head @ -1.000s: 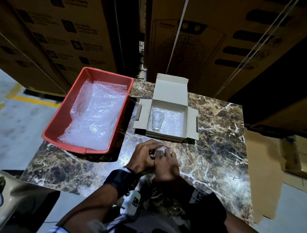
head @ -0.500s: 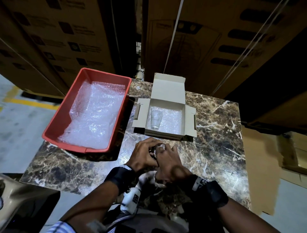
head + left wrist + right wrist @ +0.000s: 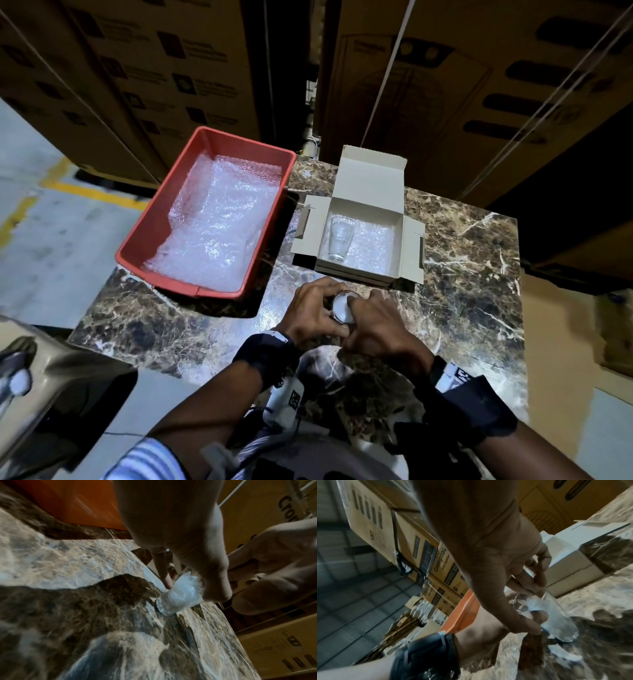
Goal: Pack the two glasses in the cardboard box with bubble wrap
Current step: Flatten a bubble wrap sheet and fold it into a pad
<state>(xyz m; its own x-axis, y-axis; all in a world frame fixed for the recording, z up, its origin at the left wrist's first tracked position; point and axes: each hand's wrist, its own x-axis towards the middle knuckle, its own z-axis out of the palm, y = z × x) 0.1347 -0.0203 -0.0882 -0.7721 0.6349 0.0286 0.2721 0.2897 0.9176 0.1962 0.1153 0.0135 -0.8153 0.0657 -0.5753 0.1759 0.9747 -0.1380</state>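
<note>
An open cardboard box [image 3: 409,240] sits at the back of the marble table, lined with bubble wrap [image 3: 371,246]. One clear glass [image 3: 339,238] lies in its left half. The second glass [image 3: 342,308] [image 3: 178,600] [image 3: 556,618] stands on the table in front of the box, with white wrap stuffed inside. My left hand [image 3: 315,315] grips it from the left, thumb and fingers around its wall. My right hand [image 3: 380,329] holds it from the right, with curled fingertips [image 3: 537,584] at the rim on the wrap and the thumb along its side.
A red tray [image 3: 137,240] holding a sheet of bubble wrap [image 3: 215,219] sits at the table's back left, overhanging the edge. Tall stacked cartons [image 3: 445,85] stand right behind the table. The marble table [image 3: 472,291] is bare to the right of the box.
Both hands stay on the glass in front of the box. They have shifted apart a little, so the glass mouth with white wrap now shows between them.
</note>
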